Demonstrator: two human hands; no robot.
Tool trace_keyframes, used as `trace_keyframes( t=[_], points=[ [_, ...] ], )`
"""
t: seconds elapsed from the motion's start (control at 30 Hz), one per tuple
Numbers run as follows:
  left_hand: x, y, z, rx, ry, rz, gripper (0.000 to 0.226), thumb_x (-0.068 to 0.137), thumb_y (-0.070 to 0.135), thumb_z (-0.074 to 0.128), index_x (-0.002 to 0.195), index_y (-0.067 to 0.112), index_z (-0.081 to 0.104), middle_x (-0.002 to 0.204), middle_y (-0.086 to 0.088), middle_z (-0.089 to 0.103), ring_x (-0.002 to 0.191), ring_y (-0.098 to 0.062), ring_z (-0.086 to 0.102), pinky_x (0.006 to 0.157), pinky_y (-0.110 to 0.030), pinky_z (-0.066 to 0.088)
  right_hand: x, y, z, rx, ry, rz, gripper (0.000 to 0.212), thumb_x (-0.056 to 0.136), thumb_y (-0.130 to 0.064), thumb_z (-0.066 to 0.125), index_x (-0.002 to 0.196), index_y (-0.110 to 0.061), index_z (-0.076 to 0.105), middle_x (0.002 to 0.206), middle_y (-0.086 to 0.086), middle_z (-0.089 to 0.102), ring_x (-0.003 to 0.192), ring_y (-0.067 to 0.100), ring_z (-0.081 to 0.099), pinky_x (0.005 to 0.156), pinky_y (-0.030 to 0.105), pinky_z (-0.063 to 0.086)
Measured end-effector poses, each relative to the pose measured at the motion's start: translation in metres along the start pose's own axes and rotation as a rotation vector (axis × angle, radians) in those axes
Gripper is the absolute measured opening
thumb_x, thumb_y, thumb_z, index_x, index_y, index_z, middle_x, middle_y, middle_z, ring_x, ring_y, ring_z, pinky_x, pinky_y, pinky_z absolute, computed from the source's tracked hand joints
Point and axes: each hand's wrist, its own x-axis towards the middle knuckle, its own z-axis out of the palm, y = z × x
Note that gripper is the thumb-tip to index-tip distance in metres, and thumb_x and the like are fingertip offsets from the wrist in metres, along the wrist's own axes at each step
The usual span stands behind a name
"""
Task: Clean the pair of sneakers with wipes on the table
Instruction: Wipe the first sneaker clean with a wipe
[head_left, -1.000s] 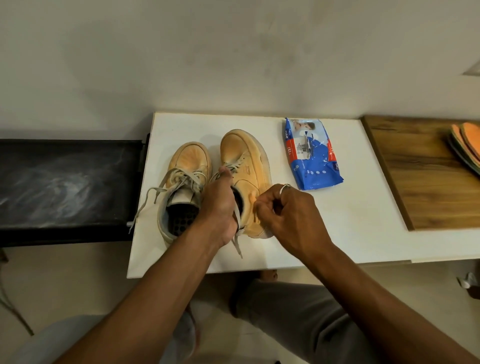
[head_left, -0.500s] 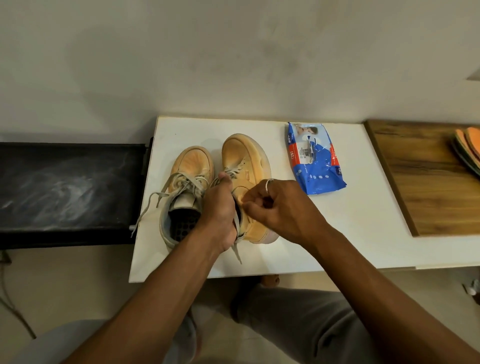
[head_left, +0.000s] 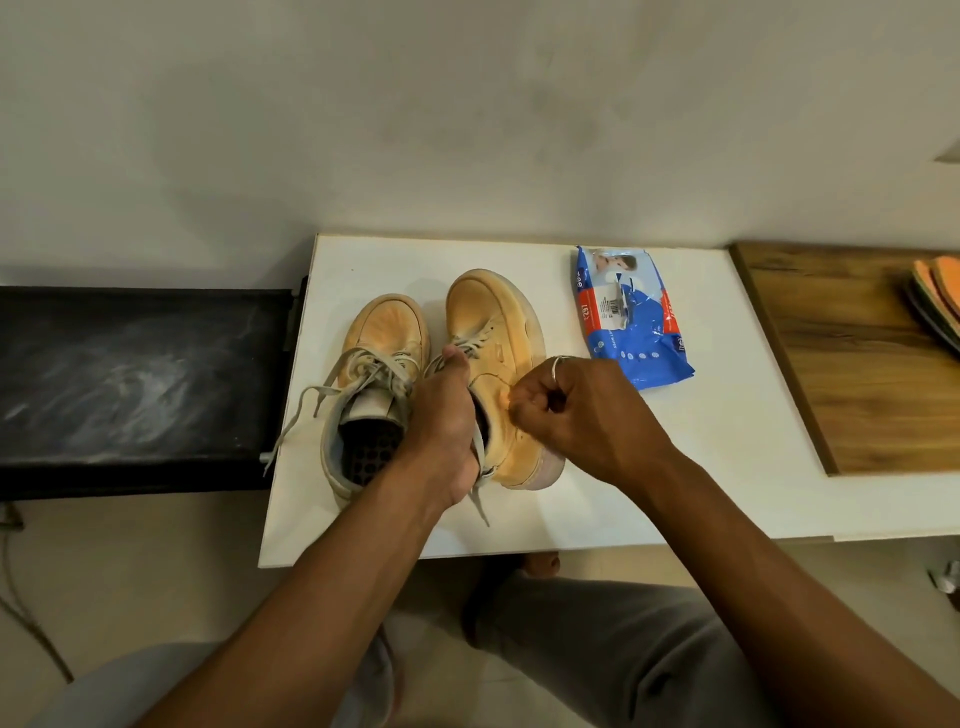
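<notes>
The other sneaker is set just left of the tipped sneaker, whose opening is gripped by the left hand, fingers hidden inside; its side is touched by the curled right hand, whose hold cannot be made out, and the wipes pack is laid near its right.

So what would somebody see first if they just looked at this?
Two tan sneakers sit side by side in the middle of the white table. The left hand grips the right sneaker at its opening, and the right hand, fingers curled, touches its side. A blue wipes pack lies just to their right.
</notes>
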Motion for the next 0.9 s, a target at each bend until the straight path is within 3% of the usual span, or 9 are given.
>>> trace_keyframes(
  t=[0.1,0.27,0.4,0.5,0.6,0.67,0.77,0.83,0.9],
  points=[
    [-0.001,0.001,-0.001,0.001,0.004,-0.004,0.043,0.106,0.049,0.037,0.126,0.022,0.064,0.118,-0.011,0.071,0.108,-0.032,0.067,0.099,-0.057,0.051,-0.01,0.001,-0.002,0.015,-0.098,0.009,0.015,0.087,-0.028,0.071,0.089,-0.014,0.074,0.085,-0.002,0.071,0.078,0.013,0.065,0.071,0.024,0.056],
    [-0.002,0.002,0.003,0.01,-0.015,0.02,0.044,0.107,0.048,0.035,0.125,0.02,0.064,0.114,-0.01,0.072,0.106,-0.029,0.068,0.099,-0.054,0.052,0.006,0.001,0.0,-0.05,0.102,0.016,0.019,0.09,-0.03,0.067,0.085,-0.012,0.071,0.081,0.002,0.069,0.075,0.017,0.064,0.07,0.037,0.058],
    [0.0,-0.001,-0.001,0.011,-0.007,0.017,0.042,0.108,0.044,0.035,0.106,0.021,0.069,0.101,-0.008,0.077,0.097,-0.027,0.072,0.088,-0.047,0.058,0.0,-0.008,0.004,0.011,-0.009,-0.092,0.014,0.09,-0.032,0.068,0.093,-0.02,0.075,0.085,-0.005,0.071,0.077,0.012,0.064,0.07,0.028,0.057],
    [-0.001,0.001,0.001,0.027,-0.012,0.008,0.043,0.108,0.047,0.035,0.115,0.02,0.068,0.104,-0.009,0.075,0.097,-0.027,0.071,0.086,-0.047,0.057,-0.004,0.001,-0.002,0.028,-0.075,0.012,0.015,0.087,-0.031,0.07,0.091,-0.017,0.073,0.084,-0.005,0.07,0.078,0.014,0.065,0.071,0.024,0.056],
    [-0.003,0.002,0.004,0.043,-0.011,0.016,0.047,0.107,0.05,0.035,0.128,0.019,0.063,0.114,-0.01,0.072,0.106,-0.03,0.068,0.098,-0.054,0.053,0.009,0.009,-0.002,-0.065,0.049,0.081,0.024,0.089,-0.036,0.067,0.091,-0.012,0.071,0.084,0.002,0.069,0.078,0.017,0.065,0.074,0.034,0.059],
    [-0.001,0.0,0.003,0.042,-0.007,0.023,0.044,0.107,0.048,0.035,0.122,0.019,0.065,0.112,-0.01,0.073,0.103,-0.028,0.069,0.095,-0.051,0.054,0.012,0.005,0.002,-0.072,0.089,0.032,0.024,0.09,-0.035,0.065,0.092,-0.012,0.071,0.084,0.002,0.069,0.078,0.016,0.064,0.074,0.039,0.058],
    [0.001,0.0,0.0,0.028,-0.013,0.011,0.044,0.108,0.046,0.034,0.116,0.02,0.068,0.108,-0.008,0.075,0.1,-0.026,0.071,0.087,-0.045,0.057,0.002,-0.003,0.004,0.008,-0.022,-0.057,0.015,0.089,-0.031,0.068,0.093,-0.018,0.074,0.086,-0.005,0.07,0.077,0.012,0.064,0.071,0.028,0.058],
    [0.0,0.001,0.002,0.029,-0.004,0.002,0.045,0.108,0.047,0.034,0.12,0.018,0.066,0.112,-0.009,0.074,0.103,-0.028,0.07,0.092,-0.05,0.055,-0.003,0.001,-0.003,0.023,-0.084,-0.019,0.01,0.087,-0.03,0.071,0.088,-0.02,0.073,0.083,-0.009,0.07,0.077,0.01,0.064,0.069,0.021,0.055],
    [-0.001,0.002,0.003,0.027,0.003,0.006,0.041,0.106,0.049,0.037,0.12,0.02,0.064,0.117,-0.009,0.071,0.108,-0.029,0.067,0.099,-0.054,0.052,0.002,0.009,-0.006,-0.021,-0.021,0.052,0.013,0.086,-0.031,0.071,0.085,-0.019,0.07,0.081,-0.005,0.069,0.076,0.013,0.065,0.071,0.026,0.058]
  ],
)
